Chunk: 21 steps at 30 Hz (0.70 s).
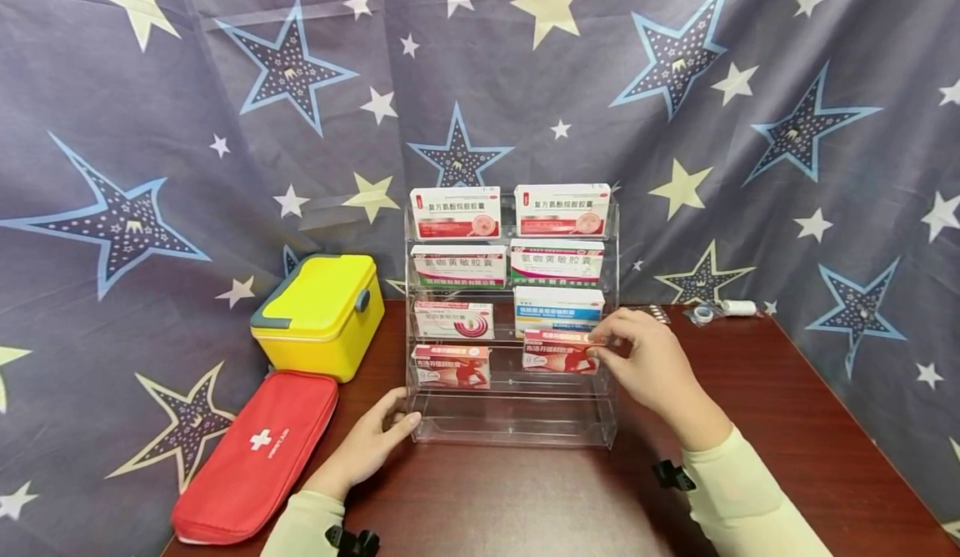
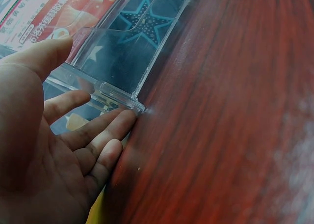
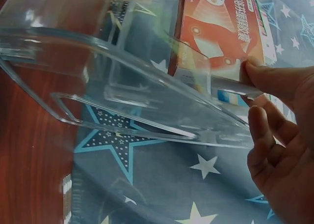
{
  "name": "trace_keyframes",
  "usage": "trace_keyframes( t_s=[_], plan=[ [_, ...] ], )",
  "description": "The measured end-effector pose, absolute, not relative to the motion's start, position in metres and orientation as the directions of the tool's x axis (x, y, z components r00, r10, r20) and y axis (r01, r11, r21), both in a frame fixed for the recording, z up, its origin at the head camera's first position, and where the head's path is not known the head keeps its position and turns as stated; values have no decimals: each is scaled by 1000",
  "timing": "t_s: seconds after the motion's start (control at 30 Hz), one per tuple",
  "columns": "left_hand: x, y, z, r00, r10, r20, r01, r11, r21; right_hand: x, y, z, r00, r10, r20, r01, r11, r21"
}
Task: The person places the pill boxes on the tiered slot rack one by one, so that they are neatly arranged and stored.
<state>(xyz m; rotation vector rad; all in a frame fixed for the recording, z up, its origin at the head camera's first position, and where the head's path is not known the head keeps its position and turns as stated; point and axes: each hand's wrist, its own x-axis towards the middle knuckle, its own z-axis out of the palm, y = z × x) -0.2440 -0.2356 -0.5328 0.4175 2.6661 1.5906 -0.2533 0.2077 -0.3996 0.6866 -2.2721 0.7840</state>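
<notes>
A clear acrylic display rack point(image 1: 510, 411) stands on the table, with medicine boxes in pairs on its tiers. My right hand point(image 1: 651, 365) pinches the right end of a red medicine box point(image 1: 558, 351) between thumb and fingers, at the rack's fourth tier. In the right wrist view that box point(image 3: 216, 27) leans in the clear tier, thumb on its edge. A matching red box point(image 1: 452, 367) sits to its left. My left hand point(image 1: 367, 440) rests at the rack's lower left side; in the left wrist view its fingers point(image 2: 110, 128) are extended, tips at the clear corner.
Left of the rack stand a yellow box point(image 1: 318, 315) with a grey handle and a red first-aid pouch point(image 1: 258, 457). A white roll point(image 1: 738, 308), a tape roll point(image 1: 702, 314) and a blister pack point(image 1: 651, 313) lie at the back right. A star-patterned curtain point(image 1: 480, 57) hangs behind.
</notes>
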Motion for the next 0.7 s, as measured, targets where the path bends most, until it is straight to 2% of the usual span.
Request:
trace_keyframes(
  t_s=[0.2,0.4,0.7],
  plan=[
    [-244,-235,-532,-966,230,121,216,452,866,-251,202,-406,-715,-300,632,-575,766,-287],
    [-243,-235,-531,-966,228,120,213,446,869,-252,201,-410,-724,-340,601,-557,802,-217],
    [-244,-236,-533,-968,222,120,210,444,871,-249,201,-406,-735,-365,571,-553,810,-193]
  ],
)
